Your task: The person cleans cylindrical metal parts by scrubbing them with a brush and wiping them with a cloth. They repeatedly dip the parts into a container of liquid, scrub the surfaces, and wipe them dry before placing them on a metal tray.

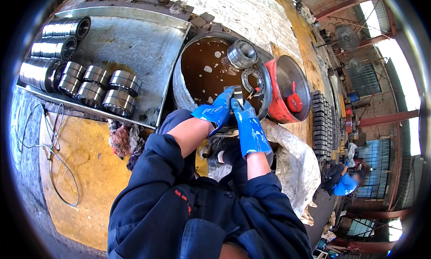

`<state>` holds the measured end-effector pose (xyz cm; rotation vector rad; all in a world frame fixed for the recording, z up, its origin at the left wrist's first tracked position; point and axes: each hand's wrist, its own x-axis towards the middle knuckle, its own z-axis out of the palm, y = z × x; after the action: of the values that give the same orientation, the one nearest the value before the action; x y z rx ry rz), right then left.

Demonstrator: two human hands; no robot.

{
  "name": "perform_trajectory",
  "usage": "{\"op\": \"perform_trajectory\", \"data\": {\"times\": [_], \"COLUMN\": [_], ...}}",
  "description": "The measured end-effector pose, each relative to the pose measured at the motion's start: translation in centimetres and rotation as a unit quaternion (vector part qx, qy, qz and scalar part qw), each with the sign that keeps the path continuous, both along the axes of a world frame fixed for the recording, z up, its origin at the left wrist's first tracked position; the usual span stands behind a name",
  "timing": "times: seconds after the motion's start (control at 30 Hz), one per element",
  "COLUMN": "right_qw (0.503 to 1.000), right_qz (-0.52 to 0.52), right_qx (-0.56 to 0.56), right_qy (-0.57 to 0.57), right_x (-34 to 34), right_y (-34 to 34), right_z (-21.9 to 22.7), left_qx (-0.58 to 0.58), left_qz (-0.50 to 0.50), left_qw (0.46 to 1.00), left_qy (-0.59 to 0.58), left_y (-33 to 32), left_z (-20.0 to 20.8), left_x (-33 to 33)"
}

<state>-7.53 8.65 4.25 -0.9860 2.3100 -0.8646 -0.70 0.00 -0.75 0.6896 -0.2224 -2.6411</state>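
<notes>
Both my hands wear blue rubber gloves and meet over a round metal tub [177, 77] of brown liquid. A shiny metal ring [238, 93] is between them, partly covered by the gloves. My left hand [218, 107] grips its left side; my right hand [247, 124] has its fingers closed on the near right side. Just beyond, a bearing ring [251, 81] lies tilted at the tub's right side. Above it rests a larger cylindrical bearing [242, 54]. A small red, yellow and black object [254, 92] is beside my right fingertips; its kind is unclear.
A metal tray [139, 39] at left holds several shiny cylindrical bearings [91, 86]. Right of the tub stands a red drum [279, 95] with a red scoop [294, 100] inside. Dark stacked parts [321, 124] line the right. A cable [54, 147] lies at left; a person [345, 180] is far right.
</notes>
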Motion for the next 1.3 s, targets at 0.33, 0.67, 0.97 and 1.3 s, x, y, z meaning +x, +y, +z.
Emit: {"op": "perform_trajectory", "data": {"times": [0.33, 0.67, 0.97, 1.3], "right_qw": [0.999, 0.997, 0.998, 0.998], "right_qz": [-0.01, 0.031, 0.029, 0.03], "right_qx": [-0.002, -0.012, -0.014, -0.005], "right_qy": [0.035, 0.067, 0.047, 0.049], "right_x": [-5.1, -4.9, -5.0, -4.9], "right_y": [1.1, -0.6, -0.7, -0.8], "right_z": [-4.9, -3.5, -3.7, -3.7], "left_qx": [-0.068, -0.01, -0.055, 0.011], "left_qz": [0.102, 0.054, 0.036, 0.01], "left_qw": [0.989, 0.996, 0.995, 0.999], "left_qy": [0.089, 0.077, 0.08, 0.035], "left_y": [1.6, 1.2, 1.3, 1.0], "left_z": [0.7, -2.1, -1.5, 0.2], "left_x": [-1.2, -2.6, -1.3, -0.6]}}
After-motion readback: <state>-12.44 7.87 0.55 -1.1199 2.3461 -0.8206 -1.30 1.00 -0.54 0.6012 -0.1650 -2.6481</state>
